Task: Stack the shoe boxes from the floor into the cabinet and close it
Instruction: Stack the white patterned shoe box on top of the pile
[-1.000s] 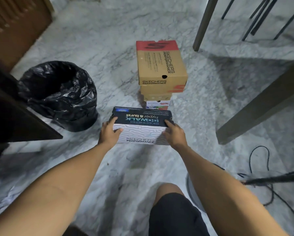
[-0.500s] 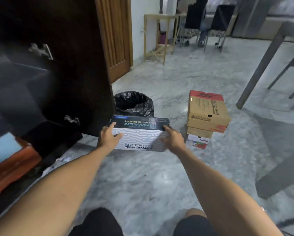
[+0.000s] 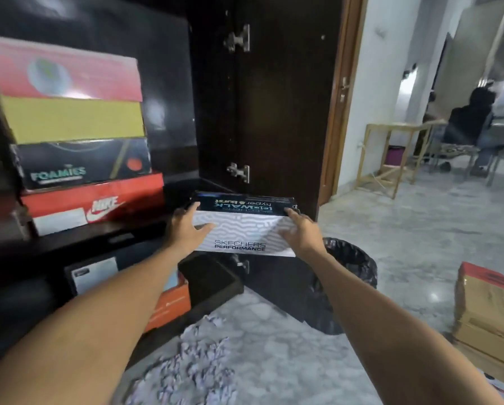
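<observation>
I hold a white-and-black Skechers shoe box (image 3: 244,229) in the air in front of the open dark cabinet (image 3: 169,112). My left hand (image 3: 186,229) grips its left end and my right hand (image 3: 300,233) grips its right end. On the cabinet's shelf to the left stands a stack of shoe boxes: a red Nike box (image 3: 90,204) at the bottom, a black Foamies box (image 3: 81,165), a yellow one (image 3: 72,119) and a pink one (image 3: 63,71) on top. The cabinet door (image 3: 280,97) stands open behind the held box.
A brown-and-red Skechers box stack (image 3: 490,311) sits on the marble floor at the right. A black-lined bin (image 3: 347,276) stands below the held box. The lower cabinet level holds more boxes, one orange (image 3: 169,302). A wooden side table (image 3: 391,156) and a seated person (image 3: 475,124) are farther back.
My view has swung left and up from the floor to the cabinet. Both hands have carried the Skechers box up toward the shelf; the floor stack now lies at the right edge.
</observation>
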